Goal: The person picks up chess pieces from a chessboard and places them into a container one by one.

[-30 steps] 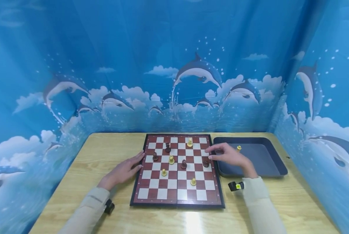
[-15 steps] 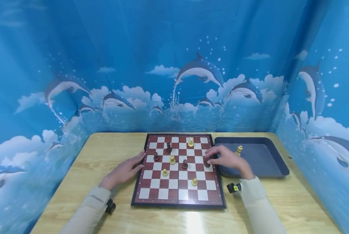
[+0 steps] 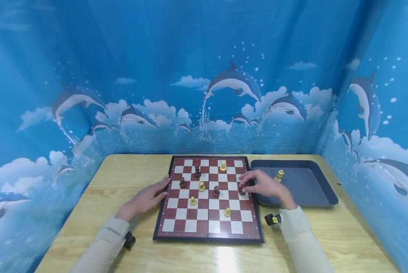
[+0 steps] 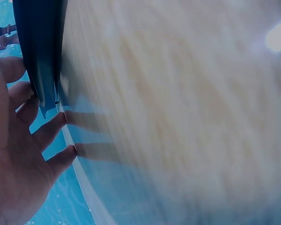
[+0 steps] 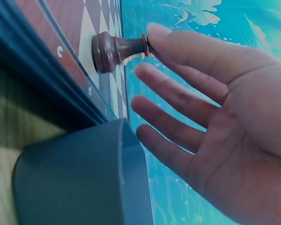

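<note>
My right hand [image 3: 266, 185] pinches the top of a dark brown chess piece [image 5: 113, 50] between thumb and index finger. The piece stands upright near the right edge of the chessboard [image 3: 197, 226]; its head is hidden by the fingertips, so I cannot tell which piece it is. At the board's left edge, my left hand [image 3: 145, 199] touches the dark rim with fingers spread and fairly straight. Other dark pieces, such as one by the middle fold [image 3: 216, 192], stand among several yellow ones, including a yellow pawn [image 3: 192, 201].
Right of the board, close against it, lies a dark grey tray [image 3: 306, 189] holding a tall yellow chess piece [image 3: 279, 175]. Board and tray are on a wooden table [image 3: 128, 170]. A blue dolphin-print curtain [image 3: 176, 87] hangs behind and along both sides.
The right hand came down slightly onto the dark piece at the board's right edge, and its thumb and index finger closed on the top. The left hand stayed at the board's edge.
</note>
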The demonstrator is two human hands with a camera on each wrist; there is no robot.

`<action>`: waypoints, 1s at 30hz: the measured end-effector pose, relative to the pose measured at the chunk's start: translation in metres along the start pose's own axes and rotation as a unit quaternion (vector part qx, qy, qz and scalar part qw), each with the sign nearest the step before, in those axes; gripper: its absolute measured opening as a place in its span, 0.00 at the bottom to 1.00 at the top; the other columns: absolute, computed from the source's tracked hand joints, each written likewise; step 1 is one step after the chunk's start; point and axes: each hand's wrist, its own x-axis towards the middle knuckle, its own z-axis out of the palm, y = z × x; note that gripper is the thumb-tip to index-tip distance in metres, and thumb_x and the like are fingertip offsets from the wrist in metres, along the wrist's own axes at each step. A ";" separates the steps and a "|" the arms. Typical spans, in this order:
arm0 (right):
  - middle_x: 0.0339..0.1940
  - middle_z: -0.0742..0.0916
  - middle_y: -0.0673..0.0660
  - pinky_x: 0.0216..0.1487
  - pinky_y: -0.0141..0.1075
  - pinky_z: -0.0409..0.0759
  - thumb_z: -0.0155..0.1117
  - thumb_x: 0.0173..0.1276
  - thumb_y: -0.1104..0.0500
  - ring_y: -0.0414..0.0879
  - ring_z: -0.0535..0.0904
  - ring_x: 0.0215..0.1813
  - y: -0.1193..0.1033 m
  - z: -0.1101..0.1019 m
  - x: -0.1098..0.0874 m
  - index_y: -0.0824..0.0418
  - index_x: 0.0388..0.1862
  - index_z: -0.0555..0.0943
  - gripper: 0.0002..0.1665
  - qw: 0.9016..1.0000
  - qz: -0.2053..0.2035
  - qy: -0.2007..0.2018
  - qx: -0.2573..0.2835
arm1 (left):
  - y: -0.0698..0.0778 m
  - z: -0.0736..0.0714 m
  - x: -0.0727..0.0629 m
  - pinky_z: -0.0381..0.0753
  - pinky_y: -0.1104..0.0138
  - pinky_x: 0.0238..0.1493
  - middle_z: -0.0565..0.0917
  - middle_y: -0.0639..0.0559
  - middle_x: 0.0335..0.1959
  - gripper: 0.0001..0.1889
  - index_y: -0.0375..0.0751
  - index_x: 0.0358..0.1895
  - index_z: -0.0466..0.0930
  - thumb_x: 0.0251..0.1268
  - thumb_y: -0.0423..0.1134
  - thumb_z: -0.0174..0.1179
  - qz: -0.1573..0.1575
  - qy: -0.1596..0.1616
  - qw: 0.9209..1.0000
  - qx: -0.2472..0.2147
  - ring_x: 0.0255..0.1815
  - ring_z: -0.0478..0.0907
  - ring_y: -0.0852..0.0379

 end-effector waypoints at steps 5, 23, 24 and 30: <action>0.54 0.88 0.61 0.56 0.50 0.84 0.70 0.69 0.61 0.57 0.83 0.55 0.001 -0.001 0.000 0.62 0.46 0.88 0.09 0.999 -0.015 0.012 0.030 | 0.001 0.002 0.001 0.60 0.41 0.77 0.52 0.49 0.84 0.32 0.48 0.81 0.53 0.82 0.53 0.46 0.002 0.002 1.000 0.001 0.79 0.59 0.39; 0.53 0.87 0.67 0.60 0.55 0.81 0.64 0.74 0.64 0.60 0.83 0.55 -0.005 -0.008 -0.003 0.67 0.56 0.84 0.15 0.995 0.005 0.090 0.050 | -0.001 0.001 0.001 0.59 0.41 0.78 0.51 0.50 0.84 0.32 0.49 0.81 0.53 0.82 0.53 0.46 -0.004 0.001 1.000 -0.002 0.80 0.58 0.39; 0.53 0.87 0.68 0.60 0.55 0.81 0.63 0.74 0.65 0.61 0.82 0.56 -0.006 -0.008 -0.004 0.68 0.56 0.84 0.15 0.995 0.006 0.091 0.048 | -0.001 0.001 0.001 0.59 0.41 0.77 0.51 0.50 0.84 0.32 0.48 0.81 0.53 0.82 0.53 0.46 -0.003 0.000 1.000 -0.001 0.80 0.58 0.39; 0.54 0.86 0.69 0.61 0.56 0.80 0.64 0.74 0.64 0.60 0.82 0.56 -0.005 -0.008 -0.003 0.68 0.57 0.84 0.15 0.994 0.002 0.097 0.054 | -0.001 0.000 0.001 0.59 0.41 0.78 0.51 0.50 0.84 0.31 0.48 0.81 0.53 0.82 0.52 0.46 -0.003 0.000 1.000 -0.002 0.80 0.58 0.39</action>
